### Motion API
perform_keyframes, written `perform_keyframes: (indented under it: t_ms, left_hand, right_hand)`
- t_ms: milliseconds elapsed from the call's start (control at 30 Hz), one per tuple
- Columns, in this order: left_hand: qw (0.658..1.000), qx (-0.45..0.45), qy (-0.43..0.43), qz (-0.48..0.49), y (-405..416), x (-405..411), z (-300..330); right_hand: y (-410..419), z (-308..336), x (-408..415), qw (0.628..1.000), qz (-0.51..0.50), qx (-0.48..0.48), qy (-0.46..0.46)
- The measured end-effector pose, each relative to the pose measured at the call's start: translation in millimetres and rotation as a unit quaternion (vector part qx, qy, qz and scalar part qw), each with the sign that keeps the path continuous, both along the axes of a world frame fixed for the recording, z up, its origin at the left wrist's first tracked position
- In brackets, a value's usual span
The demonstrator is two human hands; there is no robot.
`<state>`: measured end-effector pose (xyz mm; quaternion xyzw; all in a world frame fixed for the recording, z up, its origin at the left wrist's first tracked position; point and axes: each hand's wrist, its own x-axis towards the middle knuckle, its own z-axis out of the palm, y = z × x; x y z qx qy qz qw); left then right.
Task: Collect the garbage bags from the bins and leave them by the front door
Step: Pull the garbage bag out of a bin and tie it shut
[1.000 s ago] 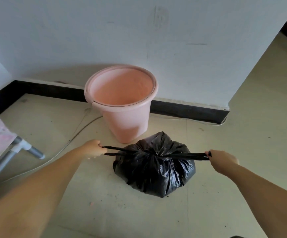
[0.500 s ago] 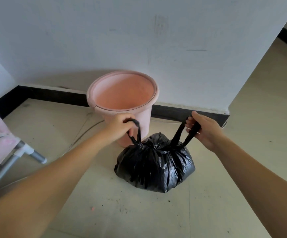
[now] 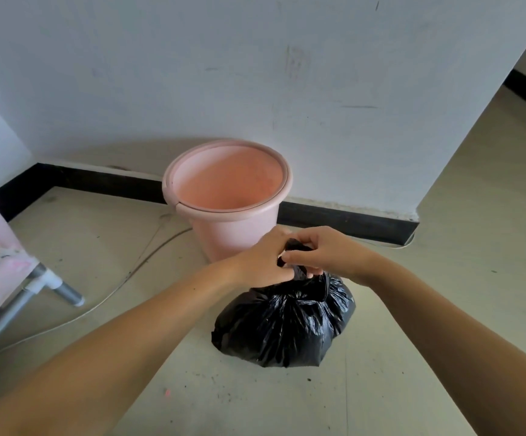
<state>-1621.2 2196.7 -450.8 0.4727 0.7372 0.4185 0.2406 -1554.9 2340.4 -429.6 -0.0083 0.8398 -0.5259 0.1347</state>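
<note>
Bag (image 3: pixel 282 325): black, glossy, crinkled plastic, bulging and rounded, its mouth gathered up into a neck at 12 o'clock of its body; it sits on the floor (image 3: pixel 444 278), out of the bin.
Bag neck: two black ends rise from the gather into the hands and show between them as a small dark bunch (whether a knot is there I cannot tell).
Left hand (image 3: pixel 263 262): at 11 o'clock of the bag's body, fingers curled and closed round one black end, knuckles toward the camera, thumb side touching the right hand.
Right hand (image 3: pixel 321 251): at 12 to 1 o'clock of the bag's body, fingers (image 3: pixel 296 256) bent and pinching the other black end, tips pointing toward the left hand.
Bag and fingers: the body hangs just below both hands, at their 6 o'clock; only the ends are gripped, and the bulk is touched by no finger.
Bin (image 3: pixel 227 196): pink, round, upright, nothing visible in the part of its inside that shows; it stands at 11 o'clock of the bag, just beside it, against the white wall (image 3: pixel 255 73) and its black skirting.
Cable (image 3: pixel 123 278): pale, lying on the floor from the bin's foot out toward 8 o'clock.
Frame (image 3: pixel 19 294): pink cloth on grey tubes with white joints, at 9 o'clock, well apart from the bag (only partly in view).
</note>
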Motion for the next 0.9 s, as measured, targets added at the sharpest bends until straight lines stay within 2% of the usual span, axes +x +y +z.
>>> perform_keyframes:
  t_ms: [67, 167, 233, 267, 300, 367, 400, 500, 733, 800, 900]
  left_hand:
    - [0.995, -0.032, -0.098, -0.012, -1.9, 0.4, -5.4]
    - [0.979, -0.032, -0.193, 0.054, -4.6, -7.7, -18.6]
    - [0.968, -0.018, -0.224, 0.112, -5.6, -13.9, -27.1]
    - [0.972, -0.039, -0.198, 0.124, -5.7, -15.8, -32.1]
    - [0.98, -0.08, -0.138, 0.117, -5.5, -16.7, -38.1]
    - [0.986, -0.152, -0.001, 0.068, -3.7, -14.0, -54.0]
    - [0.985, -0.165, 0.034, 0.043, -3.0, -11.4, -62.2]
    - [0.98, -0.191, 0.049, 0.027, 1.5, -6.8, -83.6]
    - [0.972, -0.216, 0.08, 0.041, 2.2, -10.6, -120.5]
    - [0.968, -0.238, 0.068, 0.042, 0.1, -6.0, -115.0]
    - [0.966, -0.25, 0.046, 0.039, 4.7, -0.5, -74.8]
  right_hand:
    - [-1.0, 1.0, 1.3, 1.0, 0.012, 0.003, 0.001]
    - [8.5, -7.3, 1.2, 1.0, -0.01, 0.013, 0.006]
    - [19.5, -23.6, 2.3, 0.994, -0.059, 0.085, 0.038]
    - [24.2, -35.5, 4.4, 0.987, -0.074, 0.135, 0.049]
    - [27.4, -48.9, 7.9, 0.98, -0.075, 0.18, 0.05]
    - [32.1, -76.8, 15.9, 0.965, -0.04, 0.256, 0.033]
    - [33.9, -89.0, 19.1, 0.958, -0.018, 0.285, 0.022]
    - [38.8, -109.0, 20.1, 0.945, 0.003, 0.328, 0.006]
    - [39.0, -130.8, 15.3, 0.918, 0.071, 0.39, 0.035]
    - [35.5, -121.8, 19.3, 0.907, 0.113, 0.405, 0.021]
    - [39.1, -78.5, 22.5, 0.899, 0.138, 0.416, 0.005]
